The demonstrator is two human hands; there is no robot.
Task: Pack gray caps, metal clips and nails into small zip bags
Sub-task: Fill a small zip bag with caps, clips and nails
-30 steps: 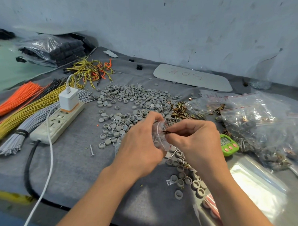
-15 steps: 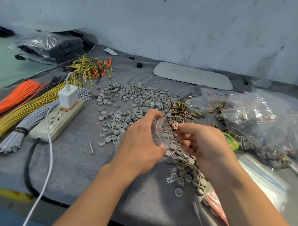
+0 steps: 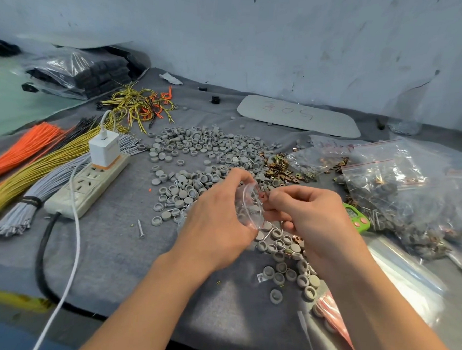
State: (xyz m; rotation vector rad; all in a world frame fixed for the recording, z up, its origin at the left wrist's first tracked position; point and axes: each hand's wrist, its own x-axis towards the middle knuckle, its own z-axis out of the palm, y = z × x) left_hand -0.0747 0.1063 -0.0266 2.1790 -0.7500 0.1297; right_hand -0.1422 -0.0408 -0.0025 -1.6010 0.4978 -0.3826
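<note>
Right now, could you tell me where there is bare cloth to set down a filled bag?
Bare cloth lies between the power strip and the caps, around one loose nail. The right side is crowded with bags, and caps fill the middle.

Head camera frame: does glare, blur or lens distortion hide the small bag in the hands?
Head view: the centre is sharp. The small zip bag in the left hand shows mostly by highlights, and the metal clip pinched by the right hand is a reddish speck. Head view: strong glare on the clear plastic sheet at lower right, and wide-angle bowing curves the table edges.
</note>
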